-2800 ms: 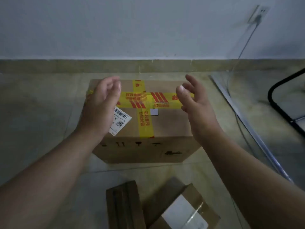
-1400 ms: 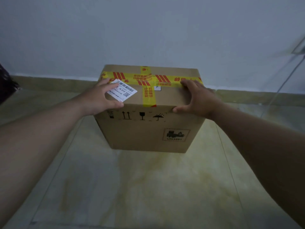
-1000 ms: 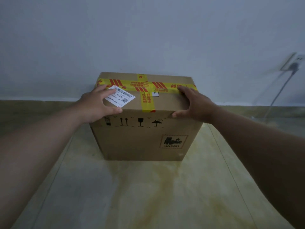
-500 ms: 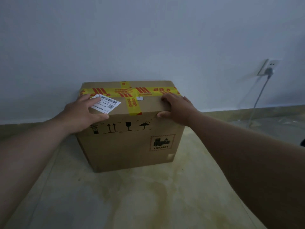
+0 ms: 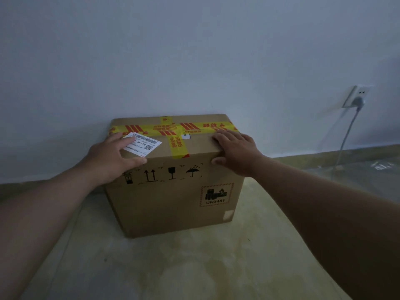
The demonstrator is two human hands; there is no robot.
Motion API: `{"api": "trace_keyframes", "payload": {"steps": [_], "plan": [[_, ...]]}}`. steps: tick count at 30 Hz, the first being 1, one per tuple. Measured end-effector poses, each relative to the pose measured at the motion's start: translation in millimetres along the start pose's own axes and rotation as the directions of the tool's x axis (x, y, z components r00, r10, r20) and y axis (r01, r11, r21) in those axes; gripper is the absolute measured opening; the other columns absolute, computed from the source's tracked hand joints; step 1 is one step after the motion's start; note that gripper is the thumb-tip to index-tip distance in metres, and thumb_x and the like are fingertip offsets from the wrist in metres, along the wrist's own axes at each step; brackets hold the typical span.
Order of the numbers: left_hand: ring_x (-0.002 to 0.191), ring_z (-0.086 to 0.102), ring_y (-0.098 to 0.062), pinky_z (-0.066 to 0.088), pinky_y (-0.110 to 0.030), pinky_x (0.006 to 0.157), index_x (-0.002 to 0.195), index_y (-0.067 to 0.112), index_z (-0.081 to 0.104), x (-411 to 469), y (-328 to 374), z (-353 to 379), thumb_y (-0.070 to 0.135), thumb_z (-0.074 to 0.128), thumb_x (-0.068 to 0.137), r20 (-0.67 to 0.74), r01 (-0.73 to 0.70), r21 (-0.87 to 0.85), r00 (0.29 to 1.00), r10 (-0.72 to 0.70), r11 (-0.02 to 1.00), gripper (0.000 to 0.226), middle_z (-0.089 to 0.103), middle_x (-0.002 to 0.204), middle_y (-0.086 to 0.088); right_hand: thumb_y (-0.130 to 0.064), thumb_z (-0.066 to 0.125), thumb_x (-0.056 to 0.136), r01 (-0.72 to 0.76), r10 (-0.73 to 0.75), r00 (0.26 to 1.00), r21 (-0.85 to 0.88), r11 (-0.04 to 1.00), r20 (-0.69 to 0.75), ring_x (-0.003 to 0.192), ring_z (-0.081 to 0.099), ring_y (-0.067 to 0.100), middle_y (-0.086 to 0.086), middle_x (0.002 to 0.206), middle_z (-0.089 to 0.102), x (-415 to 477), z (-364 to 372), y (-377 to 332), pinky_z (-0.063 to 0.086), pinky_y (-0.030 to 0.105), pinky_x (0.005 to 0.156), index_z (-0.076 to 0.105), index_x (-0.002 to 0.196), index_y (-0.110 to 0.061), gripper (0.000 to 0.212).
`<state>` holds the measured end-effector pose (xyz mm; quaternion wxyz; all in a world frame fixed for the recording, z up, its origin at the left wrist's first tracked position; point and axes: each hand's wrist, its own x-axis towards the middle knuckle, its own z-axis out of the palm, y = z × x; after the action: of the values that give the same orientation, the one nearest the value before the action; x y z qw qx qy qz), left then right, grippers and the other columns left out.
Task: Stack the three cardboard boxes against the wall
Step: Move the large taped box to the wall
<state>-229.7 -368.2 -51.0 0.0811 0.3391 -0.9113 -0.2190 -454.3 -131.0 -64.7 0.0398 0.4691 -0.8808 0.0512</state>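
A large cardboard box (image 5: 173, 198) with yellow and red tape and a white shipping label stands on the floor, its back side close against the white wall (image 5: 194, 61). My left hand (image 5: 110, 158) lies on the box's top front left edge, fingers over the label and thumb on the front face. My right hand (image 5: 236, 151) rests on the top front right edge, fingers flat on the top and thumb on the front. The two other boxes are out of view.
A wall socket (image 5: 357, 96) with a plugged-in grey cable (image 5: 346, 135) is at the right. Clear plastic sheeting (image 5: 368, 169) lies on the floor by the right skirting. The tiled floor (image 5: 184, 267) stretches in front of the box.
My hands came down onto the box's top front edge and slid it away from me to the wall. The two smaller boxes have dropped out of view.
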Motion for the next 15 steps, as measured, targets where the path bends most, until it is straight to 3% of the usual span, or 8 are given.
{"api": "trace_keyframes", "payload": {"steps": [5,9,12,15], "plan": [[0.161,0.019,-0.033,0.021,-0.048,0.127,0.161,0.035,0.038,-0.4,-8.7,2.9,0.070,0.068,0.081,0.003,0.000,0.028,1.000,0.000,1.000,0.092,0.018,0.177,0.002,-0.059,0.051,0.091,-0.014,0.014,1.000,-0.025,1.000,-0.005,0.156,0.012,0.025,-0.004,0.169,0.021,-6.2,3.3,-4.3,0.008,0.050,0.122,0.024,0.157,-0.030,0.076],[0.160,0.015,-0.036,0.024,-0.056,0.124,0.163,0.042,0.028,-5.4,-6.0,3.9,0.078,0.060,0.078,0.027,0.051,0.122,0.998,-0.055,0.991,0.098,0.011,0.178,0.006,-0.053,0.055,0.091,-0.139,0.137,0.989,-0.017,0.990,-0.062,0.156,0.011,0.032,0.001,0.167,0.021,-23.0,10.2,-21.1,0.007,0.054,0.123,0.020,0.157,-0.036,0.077],[0.161,0.010,-0.035,0.021,-0.059,0.124,0.165,0.037,0.021,-25.3,7.4,11.3,0.070,0.059,0.086,-0.054,0.098,0.181,0.995,-0.090,0.979,0.093,0.005,0.178,0.006,-0.052,0.056,0.091,-0.215,0.265,0.946,0.251,0.944,-0.186,0.156,0.012,0.029,0.002,0.168,0.021,-48.1,11.0,-41.5,0.010,0.051,0.124,0.025,0.156,-0.034,0.074],[0.160,0.018,-0.030,0.019,-0.059,0.124,0.159,0.030,0.038,-64.4,28.7,20.9,0.062,0.064,0.087,-0.281,-0.009,0.083,0.959,0.032,0.997,0.083,0.022,0.175,0.002,-0.048,0.063,0.090,-0.213,0.427,0.880,0.629,0.747,-0.209,0.150,0.028,0.025,0.001,0.163,0.031,-76.1,6.1,-58.1,0.027,0.046,0.119,0.031,0.155,-0.029,0.075]]}}
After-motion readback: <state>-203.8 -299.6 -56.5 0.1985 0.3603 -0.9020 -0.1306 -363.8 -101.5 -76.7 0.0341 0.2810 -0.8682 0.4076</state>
